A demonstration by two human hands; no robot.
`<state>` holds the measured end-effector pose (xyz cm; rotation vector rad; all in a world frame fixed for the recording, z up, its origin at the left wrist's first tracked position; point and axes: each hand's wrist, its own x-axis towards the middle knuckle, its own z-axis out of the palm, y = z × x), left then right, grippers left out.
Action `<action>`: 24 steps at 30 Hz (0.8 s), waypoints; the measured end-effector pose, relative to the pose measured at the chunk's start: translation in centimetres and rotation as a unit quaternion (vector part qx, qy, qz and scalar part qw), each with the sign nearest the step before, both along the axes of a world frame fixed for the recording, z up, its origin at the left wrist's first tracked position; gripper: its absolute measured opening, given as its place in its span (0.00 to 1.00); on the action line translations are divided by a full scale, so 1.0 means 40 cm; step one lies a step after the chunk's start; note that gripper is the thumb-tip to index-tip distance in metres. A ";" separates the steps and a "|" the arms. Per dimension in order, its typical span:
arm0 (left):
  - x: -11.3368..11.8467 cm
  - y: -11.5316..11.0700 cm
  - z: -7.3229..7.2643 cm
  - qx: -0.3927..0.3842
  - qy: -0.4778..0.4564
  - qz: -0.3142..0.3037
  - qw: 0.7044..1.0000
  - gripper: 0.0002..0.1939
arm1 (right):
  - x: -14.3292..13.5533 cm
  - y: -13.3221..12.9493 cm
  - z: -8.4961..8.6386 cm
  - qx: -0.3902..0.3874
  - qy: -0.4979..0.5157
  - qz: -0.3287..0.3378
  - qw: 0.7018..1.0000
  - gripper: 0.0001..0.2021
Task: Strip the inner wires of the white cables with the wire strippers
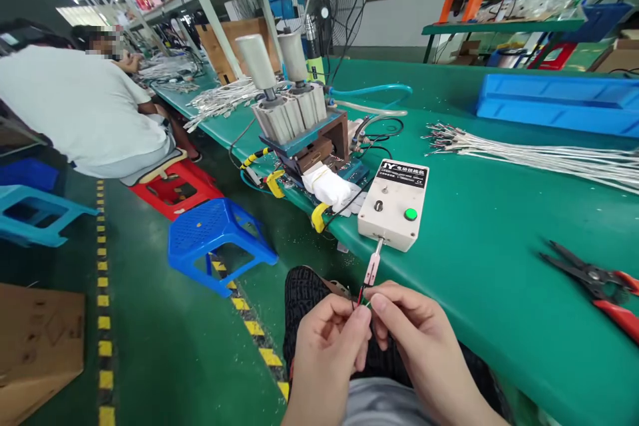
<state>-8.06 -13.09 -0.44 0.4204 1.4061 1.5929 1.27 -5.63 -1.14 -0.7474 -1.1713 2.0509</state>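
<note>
My left hand (pixel 333 336) is closed, its thumb and fingers pinching thin red and black wires (pixel 360 294). Beside it, nearly touching, my right hand (pixel 412 326) pinches the same small group, where a pale greenish strand shows between the fingertips. Just above the hands, the wires meet the slotted pinkish tip (pixel 371 269) on the shaft of a white control box (pixel 394 203). That box sits at the bench edge and has a black label, a knob and a green button. Most of the wire length is hidden by my fingers.
A pneumatic press (pixel 304 113) stands behind the box. Pliers with red handles (pixel 594 279) lie on the right of the green bench (pixel 499 233), below a bundle of white cables (pixel 529 156) and a blue tray (pixel 559 106). A blue stool (pixel 214 229) and a seated person (pixel 84 106) are left.
</note>
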 end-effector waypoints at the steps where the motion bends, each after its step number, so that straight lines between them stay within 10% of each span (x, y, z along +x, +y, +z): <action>1: -0.004 -0.003 -0.006 0.002 -0.026 -0.007 1.000 0.18 | -0.002 -0.001 -0.002 -0.008 -0.005 0.006 1.000 0.07; 24: -0.017 -0.007 0.016 -0.028 -0.021 -0.134 0.990 0.14 | 0.032 -0.003 0.030 0.009 -0.032 0.025 0.999 0.11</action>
